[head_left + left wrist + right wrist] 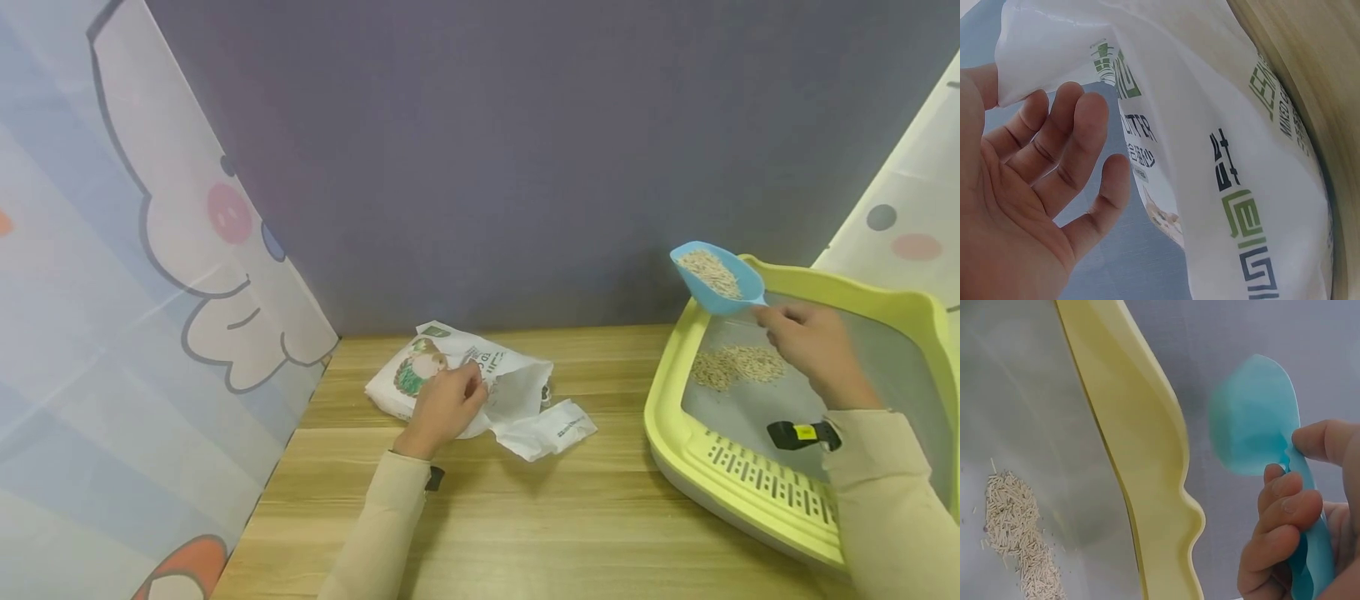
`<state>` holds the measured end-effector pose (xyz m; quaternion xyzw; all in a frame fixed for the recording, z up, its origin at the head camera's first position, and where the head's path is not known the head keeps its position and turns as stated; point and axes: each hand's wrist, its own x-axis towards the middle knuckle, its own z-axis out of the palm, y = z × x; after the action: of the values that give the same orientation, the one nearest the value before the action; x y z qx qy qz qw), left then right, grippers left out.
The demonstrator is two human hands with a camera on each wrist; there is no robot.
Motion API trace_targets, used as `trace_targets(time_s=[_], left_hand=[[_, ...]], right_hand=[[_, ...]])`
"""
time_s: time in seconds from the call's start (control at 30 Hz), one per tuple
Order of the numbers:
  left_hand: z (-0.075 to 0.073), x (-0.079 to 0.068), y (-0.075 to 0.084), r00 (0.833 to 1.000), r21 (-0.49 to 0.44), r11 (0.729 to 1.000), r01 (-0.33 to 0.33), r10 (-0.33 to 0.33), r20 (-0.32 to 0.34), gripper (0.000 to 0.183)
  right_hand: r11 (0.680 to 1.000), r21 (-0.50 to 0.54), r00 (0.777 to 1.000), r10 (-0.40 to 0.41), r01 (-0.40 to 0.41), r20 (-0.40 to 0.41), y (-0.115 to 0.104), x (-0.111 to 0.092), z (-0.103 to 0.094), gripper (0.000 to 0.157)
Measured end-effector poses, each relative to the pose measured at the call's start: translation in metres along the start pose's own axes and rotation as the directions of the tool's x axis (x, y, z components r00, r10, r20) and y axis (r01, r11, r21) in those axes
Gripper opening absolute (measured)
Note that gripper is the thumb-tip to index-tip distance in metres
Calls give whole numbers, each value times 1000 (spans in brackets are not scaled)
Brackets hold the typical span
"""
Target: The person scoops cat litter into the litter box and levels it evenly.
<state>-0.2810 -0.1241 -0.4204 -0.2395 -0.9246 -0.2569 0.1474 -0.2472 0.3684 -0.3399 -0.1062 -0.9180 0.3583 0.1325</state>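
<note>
My right hand (806,346) grips the handle of a light blue scoop (1254,419), its fingers curled round it. Pale litter pellets (708,272) fill the scoop's bowl, which is raised over the far left rim of the yellow litter box (663,400). A white cat litter bag (390,379) lies on its side with its torn mouth toward the right. Above it, my left hand (447,404) pinches the bag's edge between thumb and fingertip; the other fingers are loosely bent in the left wrist view. The bag's contents are hidden.
A patch of pellets (738,367) lies on the box's grey floor (997,394). The box's near side has a slotted yellow step (772,483). Behind the wooden table (525,533) rises a dark grey wall (487,167). Cartoon-printed sheets (90,333) stand at both sides.
</note>
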Motion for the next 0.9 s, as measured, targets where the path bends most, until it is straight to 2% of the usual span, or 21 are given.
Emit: trace_targets(time_s=[0.47,0.9], left_hand=[[0,-1,0,1000,15,1000,2,-2,4,18],[1,0,-2,1000,4,1000,-5,5,2,17]], right_hand=[[993,56,994,107,-106,-20,11,0,2,57],[970,146,979,200,-195,-23,12,3,3,52]])
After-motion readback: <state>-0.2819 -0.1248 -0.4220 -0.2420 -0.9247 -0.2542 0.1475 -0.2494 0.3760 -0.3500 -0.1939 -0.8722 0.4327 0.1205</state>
